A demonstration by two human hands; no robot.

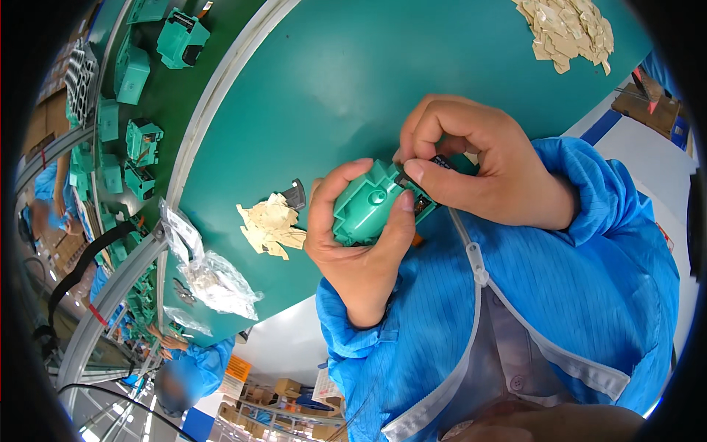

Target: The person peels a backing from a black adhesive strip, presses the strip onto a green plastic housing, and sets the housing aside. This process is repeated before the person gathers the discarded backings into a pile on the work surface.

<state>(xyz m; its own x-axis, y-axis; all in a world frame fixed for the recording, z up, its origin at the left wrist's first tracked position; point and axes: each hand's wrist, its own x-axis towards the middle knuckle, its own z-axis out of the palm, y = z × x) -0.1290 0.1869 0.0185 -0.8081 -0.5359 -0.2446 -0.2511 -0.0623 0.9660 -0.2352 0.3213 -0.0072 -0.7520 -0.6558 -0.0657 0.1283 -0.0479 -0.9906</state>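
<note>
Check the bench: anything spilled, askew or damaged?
Mildly odd: the smaller pile of flat tan pieces and larger heap lie uncontained on the green tabletop, a black plastic part at the pile's edge. The partly covered green plastic housing shows no clear damage.

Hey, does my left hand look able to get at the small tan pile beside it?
Probably yes: the small tan pile lies just left of your left hand, with no obstacle between them. That hand is holding the green housing, though, so it would likely need to let go first.
</note>
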